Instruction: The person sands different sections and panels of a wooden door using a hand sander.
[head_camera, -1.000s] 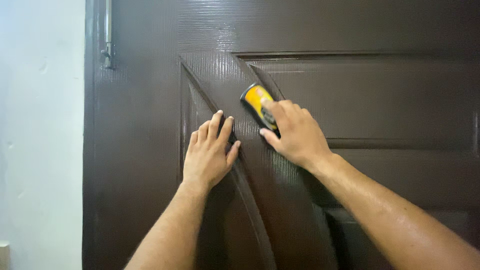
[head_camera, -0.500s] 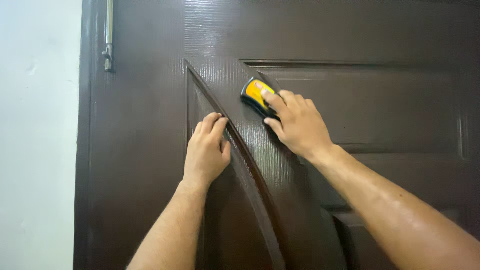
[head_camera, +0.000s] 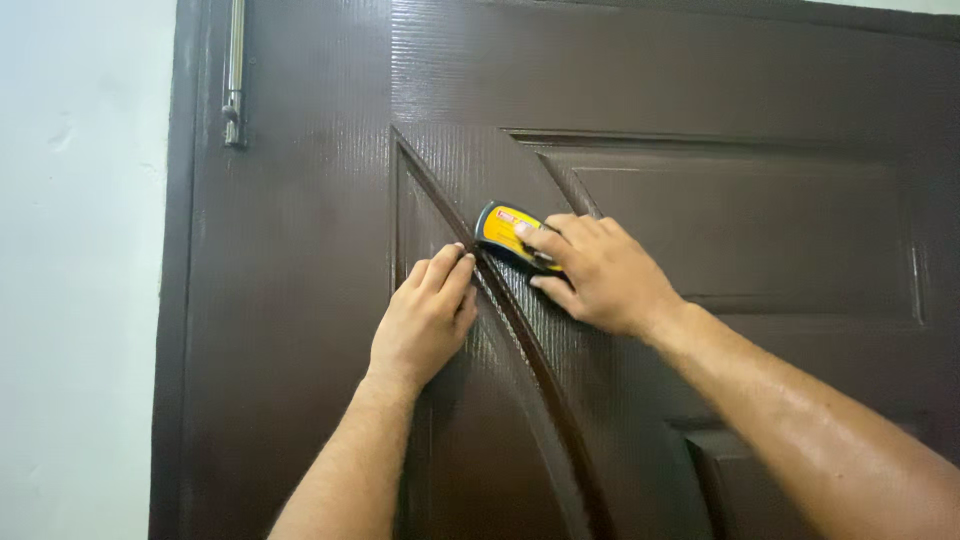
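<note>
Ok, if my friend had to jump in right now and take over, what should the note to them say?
Left hand: lies flat on the dark brown door, fingertips at the raised curved moulding, holding nothing.
Right hand: presses a small yellow and black tool against the door, just right of that moulding, below the corner of the upper panel.
Done: cannot tell from the surface; no clear mark shows.
Left: cannot tell how much of the moulding remains to go over.
A metal bolt sits at the door's top left, beside the white wall.
</note>
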